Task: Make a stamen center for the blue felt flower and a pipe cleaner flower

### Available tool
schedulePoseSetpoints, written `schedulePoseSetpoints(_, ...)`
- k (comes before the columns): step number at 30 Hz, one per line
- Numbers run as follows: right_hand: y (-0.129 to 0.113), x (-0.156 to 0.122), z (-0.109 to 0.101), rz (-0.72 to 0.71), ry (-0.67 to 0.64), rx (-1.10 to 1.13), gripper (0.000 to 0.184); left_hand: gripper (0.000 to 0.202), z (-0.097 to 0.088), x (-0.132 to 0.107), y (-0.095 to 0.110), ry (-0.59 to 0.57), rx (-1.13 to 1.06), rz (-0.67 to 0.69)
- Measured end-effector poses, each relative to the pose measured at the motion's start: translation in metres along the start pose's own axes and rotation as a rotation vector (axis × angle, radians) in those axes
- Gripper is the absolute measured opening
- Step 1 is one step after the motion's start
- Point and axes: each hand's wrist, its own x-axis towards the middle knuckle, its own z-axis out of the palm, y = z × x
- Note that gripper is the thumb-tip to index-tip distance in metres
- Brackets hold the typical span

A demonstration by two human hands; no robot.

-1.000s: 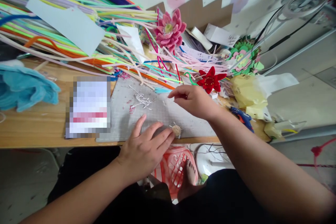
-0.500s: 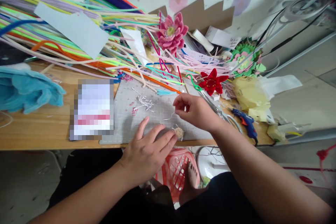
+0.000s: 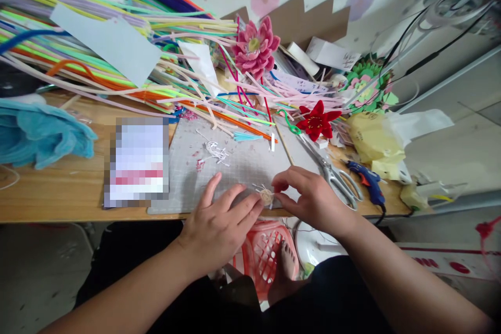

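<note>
At the front edge of the grey cutting mat (image 3: 183, 167) sits a small beige round disc (image 3: 266, 198) with short white threads sticking up from it. My left hand (image 3: 223, 224) reaches in from the left, its outer fingers spread over the mat. The fingertips nearest the disc hold its left side; the thumb is hidden. On the disc's other side, my right hand (image 3: 309, 198) is closed in a pinch on a thin white thread, whose tip meets the disc's edge. A loose pile of white threads (image 3: 216, 152) lies farther back on the mat.
Silver scissors (image 3: 336, 180) and a blue glue gun (image 3: 368, 182) lie at the right. Behind are a red flower (image 3: 318, 121), a pink flower (image 3: 256, 46) and many coloured pipe cleaners (image 3: 117, 78). Blue plush petals (image 3: 43, 133) rest at the left.
My right hand has come down and toward me with the white thread, from above the mat to the disc's right edge. My left hand and the disc have stayed put.
</note>
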Motion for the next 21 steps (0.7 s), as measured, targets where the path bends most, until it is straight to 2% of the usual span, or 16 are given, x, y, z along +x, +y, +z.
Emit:
schedulePoseSetpoints(7,0.0,-0.01,0.002,-0.048,0.047,-0.003,0.009,0.039,-0.001,0.0,0.0,-0.028,-0.002,-0.01)
schedulePoseSetpoints(16,0.002,-0.022,0.007,-0.032,0.051,-0.01,0.011,0.038,-0.002,0.002,0.001,-0.028,-0.012,-0.024)
schedulePoseSetpoints(21,0.006,-0.025,0.013,0.007,0.094,0.024,0.011,0.034,-0.005,0.003,0.002,-0.049,-0.008,-0.041)
